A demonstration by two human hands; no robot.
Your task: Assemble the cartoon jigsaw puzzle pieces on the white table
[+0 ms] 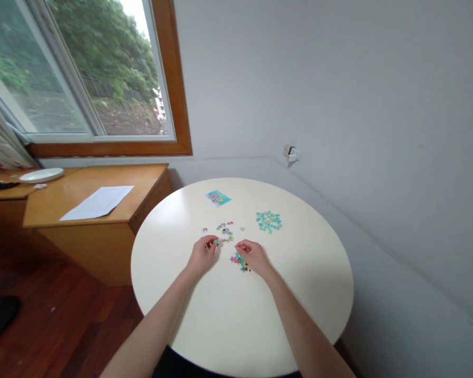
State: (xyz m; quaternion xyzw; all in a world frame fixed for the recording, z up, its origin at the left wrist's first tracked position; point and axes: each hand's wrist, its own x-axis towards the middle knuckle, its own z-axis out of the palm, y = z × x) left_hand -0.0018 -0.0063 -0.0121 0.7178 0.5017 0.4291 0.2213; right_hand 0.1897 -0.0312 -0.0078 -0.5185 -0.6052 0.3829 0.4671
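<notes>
My left hand (202,255) is closed in a pinch on a teal puzzle piece (216,242) just above the round table. To its right, my right hand (254,254) has thumb and fingers pressed together; whatever is in them is too small to make out. Below the right fingertips lies a colourful cluster of puzzle pieces (240,261), partly covered by that hand. Several loose pink, teal and yellow pieces (225,229) are scattered beyond both hands. A heap of teal-green pieces (268,221) lies farther off to the right, with a single pale piece (242,229) beside it.
The white round table (236,325) stands near a wall with a plugged-in socket (291,152). A small teal picture card (218,198) lies at its far side. Left of it, a wooden desk (147,176) bears a white paper sheet (98,203) and a white plate (41,175).
</notes>
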